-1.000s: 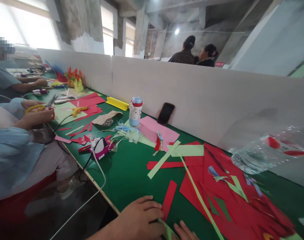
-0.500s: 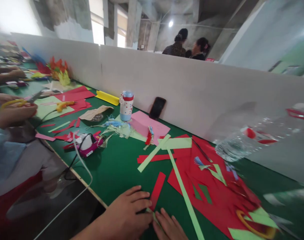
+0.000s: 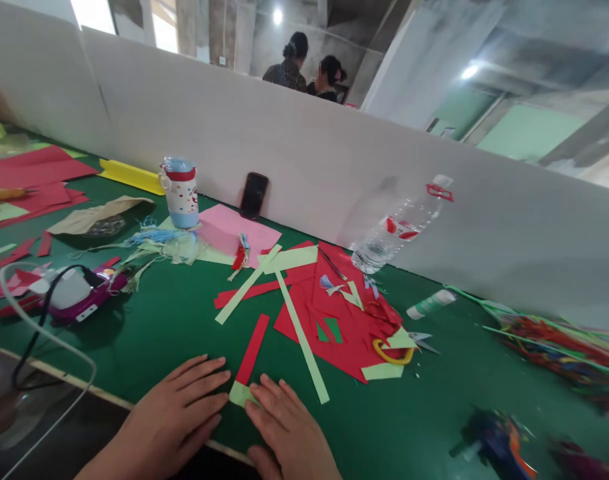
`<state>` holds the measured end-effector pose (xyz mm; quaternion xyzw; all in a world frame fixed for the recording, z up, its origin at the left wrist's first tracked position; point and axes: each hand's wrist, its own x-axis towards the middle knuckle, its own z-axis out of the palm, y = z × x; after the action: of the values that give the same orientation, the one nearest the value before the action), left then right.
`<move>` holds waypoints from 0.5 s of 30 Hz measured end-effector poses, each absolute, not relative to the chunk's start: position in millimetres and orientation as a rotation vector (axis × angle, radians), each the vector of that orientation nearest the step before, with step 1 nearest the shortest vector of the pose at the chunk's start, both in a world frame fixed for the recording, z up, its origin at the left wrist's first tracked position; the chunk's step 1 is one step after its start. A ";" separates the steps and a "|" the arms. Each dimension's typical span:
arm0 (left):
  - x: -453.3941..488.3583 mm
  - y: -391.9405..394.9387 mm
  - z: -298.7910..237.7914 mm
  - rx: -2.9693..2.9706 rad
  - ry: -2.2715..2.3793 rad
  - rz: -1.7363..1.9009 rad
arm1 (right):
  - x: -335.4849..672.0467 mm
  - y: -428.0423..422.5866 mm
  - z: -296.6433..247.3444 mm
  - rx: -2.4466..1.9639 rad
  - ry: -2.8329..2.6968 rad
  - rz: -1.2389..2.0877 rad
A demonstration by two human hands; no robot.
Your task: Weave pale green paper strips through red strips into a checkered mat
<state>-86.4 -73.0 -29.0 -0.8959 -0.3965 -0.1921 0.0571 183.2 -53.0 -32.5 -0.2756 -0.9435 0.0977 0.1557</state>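
Observation:
My left hand (image 3: pixel 177 413) lies flat on the green table (image 3: pixel 194 320) near its front edge, fingers stretched out. My right hand (image 3: pixel 289 430) lies flat beside it, fingers spread. Between their fingertips sits a small light green paper piece (image 3: pixel 240 395), joined to the near end of a red paper strip (image 3: pixel 253 348). Both hands touch or press that green piece. A long light green strip (image 3: pixel 301 337) runs just right of the red strip.
Red paper sheets (image 3: pixel 334 313) with yellow-handled scissors (image 3: pixel 397 350) lie to the right. A clear plastic bottle (image 3: pixel 399 227), a glue stick (image 3: pixel 431 304), a phone (image 3: pixel 254 195), a small flask (image 3: pixel 180 192) and a pink glue gun (image 3: pixel 79 297) with cable surround them. A white partition (image 3: pixel 334 167) backs the table.
The view has swung right and down, so the neighbour at left is out of sight. Both my hands now show fully, flattened on the green paper piece.

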 end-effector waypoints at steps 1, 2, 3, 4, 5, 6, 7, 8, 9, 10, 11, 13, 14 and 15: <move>-84.7 -73.7 -30.8 -2.696 -1.229 -0.594 | 182.3 -54.2 -31.0 -0.811 -2.691 0.312; -83.1 -74.2 -32.6 -2.676 -1.257 -0.612 | 181.9 -55.4 -29.8 -0.831 -2.673 0.341; -81.7 -74.7 -34.4 -2.657 -1.283 -0.634 | 182.0 -56.5 -28.9 -0.847 -2.643 0.369; -80.6 -75.0 -36.1 -2.641 -1.304 -0.657 | 182.8 -57.4 -28.1 -0.859 -2.597 0.398; -79.8 -75.0 -37.7 -2.622 -1.324 -0.681 | 184.2 -58.1 -27.5 -0.873 -2.534 0.429; -79.3 -74.7 -39.1 -2.605 -1.335 -0.703 | 186.2 -58.7 -26.9 -0.890 -2.457 0.465; -78.9 -74.2 -40.2 -2.592 -1.345 -0.720 | 188.4 -58.9 -26.1 -0.906 -2.374 0.503; -78.8 -73.4 -40.8 -2.579 -1.352 -0.736 | 190.6 -59.0 -25.3 -0.920 -2.290 0.540; -78.6 -72.4 -41.0 -2.573 -1.352 -0.749 | 192.6 -58.7 -24.5 -0.934 -2.213 0.573; -78.5 -71.3 -40.5 -2.566 -1.349 -0.759 | 194.3 -58.1 -24.0 -0.943 -2.149 0.603; -78.3 -70.1 -39.5 -2.559 -1.341 -0.767 | 195.4 -57.1 -23.9 -0.947 -2.100 0.627; -77.5 -67.4 -35.4 -2.543 -1.301 -0.769 | 196.4 -53.9 -26.5 -0.935 -2.043 0.655; -76.9 -66.0 -32.6 -2.532 -1.267 -0.770 | 196.6 -51.9 -29.5 -0.917 -2.036 0.658; -76.2 -64.5 -29.4 -2.521 -1.236 -0.768 | 196.7 -49.6 -33.7 -0.885 -2.041 0.649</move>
<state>-76.2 -64.5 -29.4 -0.8604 -0.4217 -0.2622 0.1151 196.7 -49.6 -33.7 -0.3501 -0.8069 0.2567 0.4006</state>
